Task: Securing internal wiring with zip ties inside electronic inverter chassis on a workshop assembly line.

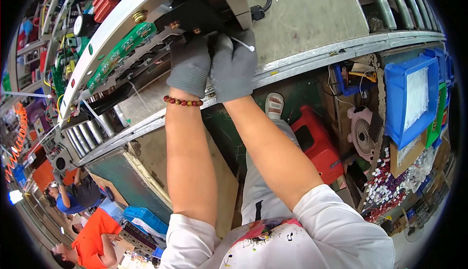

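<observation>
Both my hands wear grey knitted gloves and reach side by side into the lower edge of a metal-framed machine (105, 40). My left hand (189, 64) is closed, its fingertips in shadow against a black part (195, 14); what they grip is hidden. My right hand (235, 67) touches it at the thumb side, fingers curled together. A white cable tie (246, 45) pokes out from the right hand's fingers, its small head to the right. Left of my hands a green circuit board (122, 54) is fixed inside the frame. Further loose cable ties (97, 115) hang from the frame's lower left.
The machine rests on a roller conveyor with a metal rail (321, 54). A black plug on a cable (257, 12) lies right of it. Below the rail are a red stool (317, 147), a pink fan (362, 132) and blue bins (412, 98). Two people (92, 235) sit at lower left.
</observation>
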The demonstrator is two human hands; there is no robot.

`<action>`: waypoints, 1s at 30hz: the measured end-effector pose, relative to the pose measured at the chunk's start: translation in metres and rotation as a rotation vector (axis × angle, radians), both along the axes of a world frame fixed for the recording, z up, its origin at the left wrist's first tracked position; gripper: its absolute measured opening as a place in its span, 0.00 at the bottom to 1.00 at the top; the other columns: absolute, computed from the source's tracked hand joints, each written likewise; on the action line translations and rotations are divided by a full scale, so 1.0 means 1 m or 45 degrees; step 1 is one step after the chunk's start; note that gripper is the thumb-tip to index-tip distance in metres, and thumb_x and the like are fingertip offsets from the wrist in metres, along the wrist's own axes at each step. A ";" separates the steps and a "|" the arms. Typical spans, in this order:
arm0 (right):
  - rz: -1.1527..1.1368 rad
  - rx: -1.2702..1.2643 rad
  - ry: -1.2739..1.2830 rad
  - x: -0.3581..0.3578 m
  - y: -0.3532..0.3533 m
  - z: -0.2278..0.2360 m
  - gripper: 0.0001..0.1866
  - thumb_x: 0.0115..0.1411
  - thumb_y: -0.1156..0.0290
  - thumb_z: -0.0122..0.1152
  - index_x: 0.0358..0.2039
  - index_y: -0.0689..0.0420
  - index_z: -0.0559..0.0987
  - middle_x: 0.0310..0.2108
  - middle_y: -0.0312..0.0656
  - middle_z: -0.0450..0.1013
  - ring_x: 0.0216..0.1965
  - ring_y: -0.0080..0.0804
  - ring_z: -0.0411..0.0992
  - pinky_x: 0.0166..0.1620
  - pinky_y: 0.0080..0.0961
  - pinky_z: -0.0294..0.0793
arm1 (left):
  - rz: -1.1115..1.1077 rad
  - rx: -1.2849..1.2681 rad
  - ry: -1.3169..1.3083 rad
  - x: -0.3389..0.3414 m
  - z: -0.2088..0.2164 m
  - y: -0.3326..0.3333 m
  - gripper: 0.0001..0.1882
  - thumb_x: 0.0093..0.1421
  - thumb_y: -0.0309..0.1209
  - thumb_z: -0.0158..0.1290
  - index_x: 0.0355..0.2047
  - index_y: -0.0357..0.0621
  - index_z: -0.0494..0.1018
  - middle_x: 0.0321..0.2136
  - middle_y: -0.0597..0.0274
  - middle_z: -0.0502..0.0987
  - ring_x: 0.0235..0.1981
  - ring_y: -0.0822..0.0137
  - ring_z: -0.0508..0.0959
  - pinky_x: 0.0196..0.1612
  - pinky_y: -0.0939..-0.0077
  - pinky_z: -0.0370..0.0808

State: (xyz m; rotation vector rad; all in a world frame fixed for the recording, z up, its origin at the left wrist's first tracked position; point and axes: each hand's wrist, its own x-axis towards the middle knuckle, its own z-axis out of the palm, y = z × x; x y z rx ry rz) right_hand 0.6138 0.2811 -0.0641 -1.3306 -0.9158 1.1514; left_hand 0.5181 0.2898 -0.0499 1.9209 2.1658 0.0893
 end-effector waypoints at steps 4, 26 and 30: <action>0.046 0.036 0.081 0.004 -0.004 -0.007 0.13 0.64 0.71 0.51 0.45 0.66 0.71 0.39 0.58 0.77 0.42 0.57 0.76 0.47 0.40 0.74 | -0.110 -0.033 0.068 0.000 0.005 0.001 0.15 0.64 0.33 0.45 0.44 0.42 0.78 0.44 0.42 0.80 0.48 0.46 0.80 0.51 0.57 0.76; 0.139 0.312 -0.652 0.053 -0.003 -0.001 0.07 0.58 0.70 0.63 0.35 0.58 0.82 0.24 0.50 0.76 0.23 0.50 0.75 0.28 0.36 0.74 | 1.203 0.986 -1.373 0.076 -0.002 -0.011 0.05 0.62 0.21 0.51 0.34 0.31 0.74 0.25 0.61 0.76 0.22 0.71 0.73 0.27 0.73 0.72; 0.223 0.370 -0.708 0.057 -0.001 -0.004 0.06 0.58 0.72 0.62 0.35 0.60 0.81 0.27 0.51 0.76 0.27 0.51 0.76 0.31 0.37 0.75 | 1.403 0.898 -1.582 0.088 0.010 -0.024 0.07 0.63 0.25 0.54 0.37 0.31 0.75 0.27 0.59 0.78 0.25 0.72 0.75 0.29 0.76 0.72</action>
